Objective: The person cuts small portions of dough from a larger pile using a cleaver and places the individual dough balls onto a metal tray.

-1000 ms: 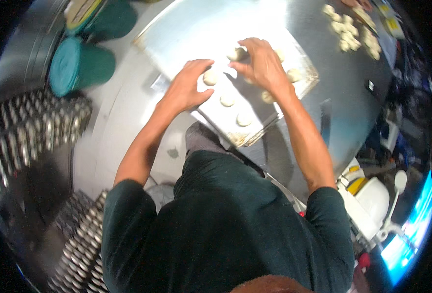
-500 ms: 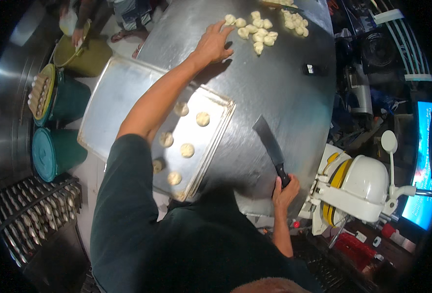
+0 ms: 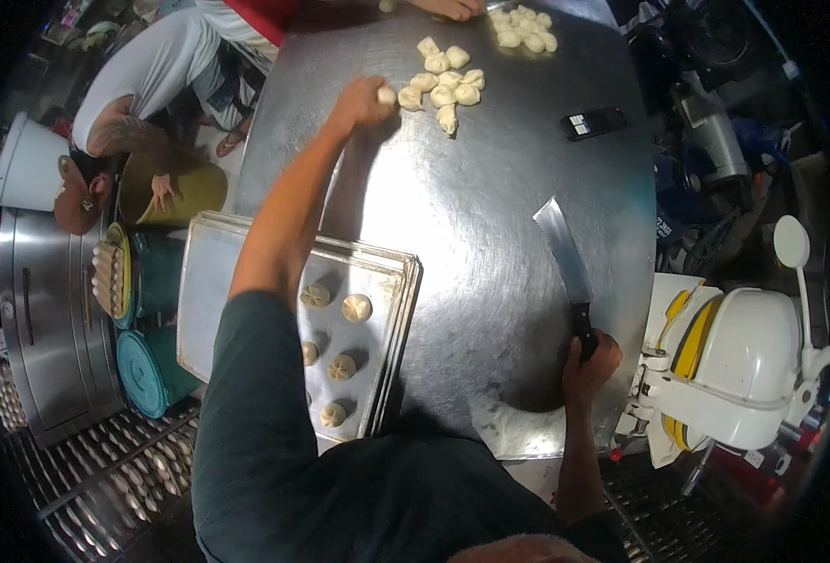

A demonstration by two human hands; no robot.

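Note:
My left hand is closed on a pale dough piece, just left of a cluster of dough pieces on the steel table. My right hand grips the black handle of a broad-bladed knife, its blade over the table's right part. Under my left arm, stacked baking trays hold several dough balls, partly hidden by the arm and sleeve.
A co-worker in white bends over an olive bucket; another person's hand is at the far edge, by more dough. A black phone lies on the table. Lidded green bins stand left, a white machine right.
Both my hands were over the trays; my right hand has since taken hold of the knife. My left hand reached up toward the dough and has closed on a piece. The co-worker has leaned further in.

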